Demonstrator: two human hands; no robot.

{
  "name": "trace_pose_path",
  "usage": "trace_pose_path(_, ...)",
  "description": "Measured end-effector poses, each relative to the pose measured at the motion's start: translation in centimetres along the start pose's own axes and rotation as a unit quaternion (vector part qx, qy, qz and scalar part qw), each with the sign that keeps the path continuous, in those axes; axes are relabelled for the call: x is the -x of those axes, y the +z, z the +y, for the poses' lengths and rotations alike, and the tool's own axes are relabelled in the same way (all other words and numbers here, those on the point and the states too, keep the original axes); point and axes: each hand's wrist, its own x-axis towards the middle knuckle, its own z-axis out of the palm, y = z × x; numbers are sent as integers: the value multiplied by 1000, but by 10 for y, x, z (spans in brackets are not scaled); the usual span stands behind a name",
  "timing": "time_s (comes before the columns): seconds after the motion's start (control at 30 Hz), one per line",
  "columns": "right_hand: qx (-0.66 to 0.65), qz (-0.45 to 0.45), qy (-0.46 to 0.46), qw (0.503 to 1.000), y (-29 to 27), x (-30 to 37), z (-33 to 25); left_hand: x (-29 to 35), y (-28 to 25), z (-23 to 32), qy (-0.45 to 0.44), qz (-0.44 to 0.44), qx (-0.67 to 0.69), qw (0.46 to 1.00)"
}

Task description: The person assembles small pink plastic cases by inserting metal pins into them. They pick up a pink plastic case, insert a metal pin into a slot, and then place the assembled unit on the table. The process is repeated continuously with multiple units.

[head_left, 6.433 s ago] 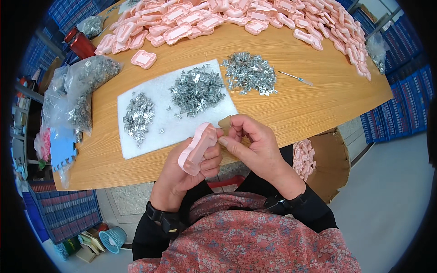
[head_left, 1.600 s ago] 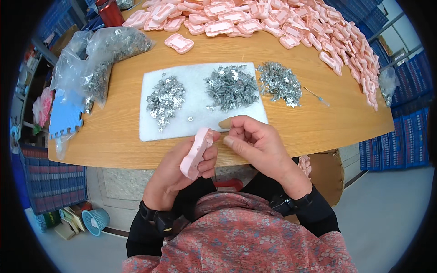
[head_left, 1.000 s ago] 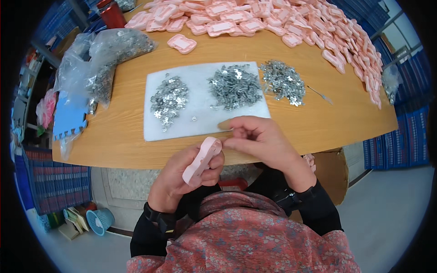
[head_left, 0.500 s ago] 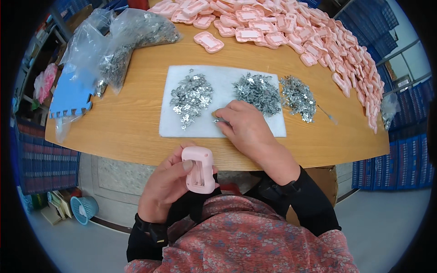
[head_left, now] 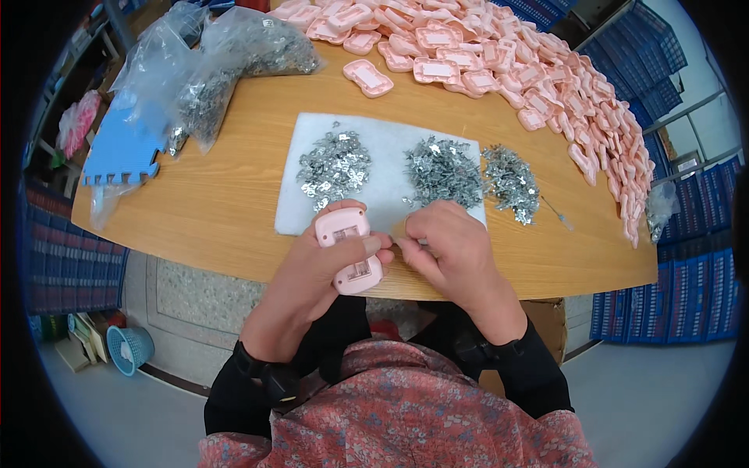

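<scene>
My left hand grips a pink plastic casing with a battery compartment facing up, the thumb lying across its middle. Close by on the right, my right hand is closed in a pinch, its fingertips almost meeting those of my left hand. Whatever small thing it pinches is too hidden to make out. Just beyond both hands lies a white foam sheet, bearing a pile of flat shiny metal contacts on the left and a pile of small metal spring pieces on the right.
Another metal-parts pile lies on the wooden table right of the foam, beside a thin tool. Many pink casings heap along the far and right edge. Plastic bags of metal parts and a blue foam mat lie left.
My right hand has come back from the foam sheet toward my left hand. My left hand has raised the pink casing toward the table edge and tilted it, its thumb now across the compartment.
</scene>
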Motion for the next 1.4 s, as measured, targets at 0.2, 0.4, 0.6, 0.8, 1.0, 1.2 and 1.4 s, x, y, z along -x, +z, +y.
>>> trace_pose_path(0.2, 5, 25, -45, 999, -9, 11, 4, -10, 19, -7, -23, 1, -12, 1000)
trace_pose_path(0.4, -207, 26, 219, 953, -18, 24, 3, -17, 28, -16, 6, 1, -83, 996)
trace_pose_path(0.6, -381, 1, 323, 867, -19, 28, 4, -19, 29, -22, 35, -21, -156, 987)
trace_pose_path(0.8, -292, 44, 228, 928, -14, 29, 10, -19, 28, -23, -49, -49, -47, 997)
trace_pose_path(1.0, -157, -21, 176, 971, -16, 14, -5, -18, 31, -25, -106, -22, -38, 993)
trace_pose_path(1.2, -99, -22, 107, 989, -14, 15, -3, -21, 30, -29, -121, 7, -37, 992)
trace_pose_path(1.4, -90, -25, 100, 991, -13, 14, -2, -21, 31, -29, -126, 4, -41, 991)
